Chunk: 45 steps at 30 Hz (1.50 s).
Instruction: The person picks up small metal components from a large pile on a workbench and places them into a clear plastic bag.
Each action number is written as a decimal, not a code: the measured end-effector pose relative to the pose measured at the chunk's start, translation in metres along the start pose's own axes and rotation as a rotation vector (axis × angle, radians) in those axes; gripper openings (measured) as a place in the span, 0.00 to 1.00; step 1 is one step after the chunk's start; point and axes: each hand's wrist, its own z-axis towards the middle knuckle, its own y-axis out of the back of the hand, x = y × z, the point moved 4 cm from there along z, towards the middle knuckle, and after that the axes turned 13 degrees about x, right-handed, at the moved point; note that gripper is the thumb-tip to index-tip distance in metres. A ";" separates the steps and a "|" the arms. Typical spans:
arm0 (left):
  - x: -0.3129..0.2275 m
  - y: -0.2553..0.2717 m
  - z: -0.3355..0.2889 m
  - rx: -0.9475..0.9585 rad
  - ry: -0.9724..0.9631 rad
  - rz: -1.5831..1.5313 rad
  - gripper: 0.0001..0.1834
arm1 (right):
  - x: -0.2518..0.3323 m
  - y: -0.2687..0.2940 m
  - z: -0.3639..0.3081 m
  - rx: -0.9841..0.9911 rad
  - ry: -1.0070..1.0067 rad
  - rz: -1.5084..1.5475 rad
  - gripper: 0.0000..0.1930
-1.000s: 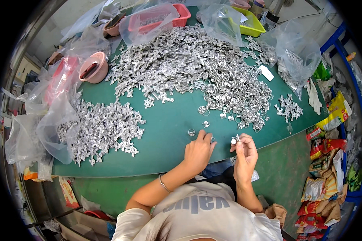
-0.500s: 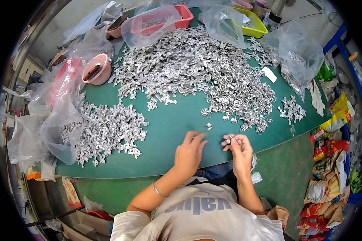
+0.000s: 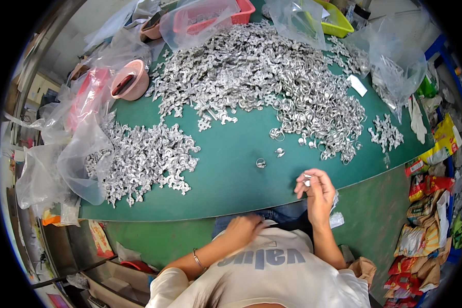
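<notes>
Over the near edge of the green table, my right hand (image 3: pixel 319 194) pinches a small silver metal piece (image 3: pixel 307 182) with a round, shiny end. My left hand (image 3: pixel 244 231) is drawn back below the table edge, close to my shirt front. Its fingers are smeared by motion, so what they hold, if anything, does not show. On the tabletop in front of me lie a loose silver ring (image 3: pixel 261 163) and another small silver piece (image 3: pixel 279 152). Beyond them spreads a heap of silver rings (image 3: pixel 321 110), running into a larger heap of flat silver metal parts (image 3: pixel 215 72).
A separate pile of silver parts (image 3: pixel 143 164) lies at left beside clear plastic bags (image 3: pixel 82 169). A pink bowl (image 3: pixel 136 87) holds a dark red object. Red (image 3: pixel 244 11) and yellow-green baskets (image 3: pixel 339 23) stand behind; a small pile (image 3: pixel 386 132) and white glove (image 3: pixel 417 119) lie right.
My left hand has pulled back from the table toward my body. A silver ring now lies on the tabletop near where it was. My right hand still holds its piece. The view has shifted slightly.
</notes>
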 end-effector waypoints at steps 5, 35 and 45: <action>0.020 0.000 0.022 -0.250 0.005 0.175 0.14 | -0.007 0.016 -0.012 -0.040 0.006 -0.003 0.11; -0.094 0.090 0.000 -0.357 -0.386 -1.217 0.06 | 0.067 -0.053 -0.025 0.186 0.038 -0.229 0.10; -0.098 0.097 0.009 -0.354 -0.390 -1.176 0.05 | 0.072 -0.049 -0.021 0.200 0.179 -0.372 0.09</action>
